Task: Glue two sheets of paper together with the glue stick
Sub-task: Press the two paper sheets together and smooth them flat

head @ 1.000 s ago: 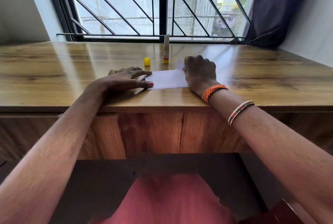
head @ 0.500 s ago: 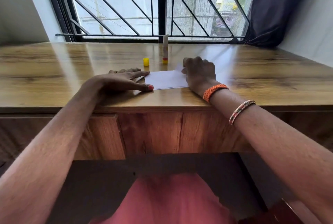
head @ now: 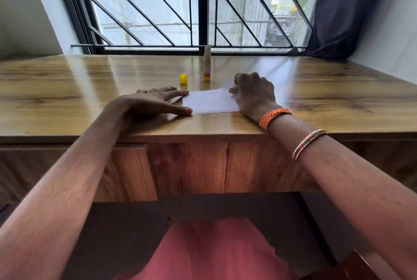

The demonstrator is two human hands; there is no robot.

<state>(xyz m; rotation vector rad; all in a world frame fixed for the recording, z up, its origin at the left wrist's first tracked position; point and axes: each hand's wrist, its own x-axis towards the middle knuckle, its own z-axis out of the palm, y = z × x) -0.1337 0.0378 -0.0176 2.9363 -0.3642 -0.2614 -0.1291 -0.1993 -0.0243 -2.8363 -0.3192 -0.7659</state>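
Paper (head: 211, 101) lies flat on the desk (head: 67, 90) near its front edge, about mid-width. Left hand (head: 155, 103) rests open, palm down, fingers straight, over the paper's left end, thumb tip on the near-left corner. Right hand (head: 255, 92) is curled w/ fingers bent, pinching the far-right corner, which is lifted off the desk. Can't tell if it's one sheet or two. Glue stick (head: 207, 63) stands upright, uncapped, just behind the paper toward the back edge; its yellow cap (head: 183, 78) sits just left of it, apart. Orange band (head: 274, 117) on right wrist.
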